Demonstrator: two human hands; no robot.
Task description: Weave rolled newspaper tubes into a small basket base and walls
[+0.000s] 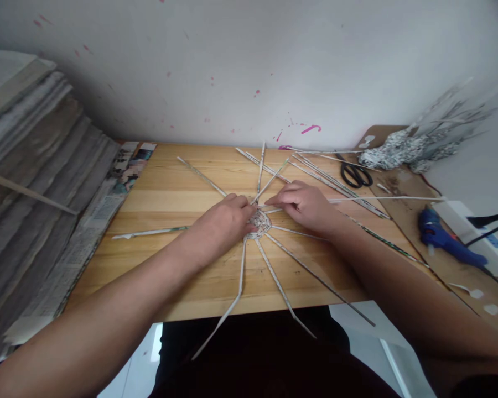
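Note:
A small woven disc of rolled newspaper tubes lies on the wooden table, with several long tube spokes fanning out from it in all directions. My left hand rests on the disc's left side with fingers curled, pressing on it. My right hand sits on the disc's right side, its fingers pinched on a thin paper tube that runs off to the right.
A tall stack of newspapers fills the left. Black scissors, loose paper tubes, a bundle of tubes, a blue glue gun and a white power strip lie at the right on cardboard. The wall stands close behind.

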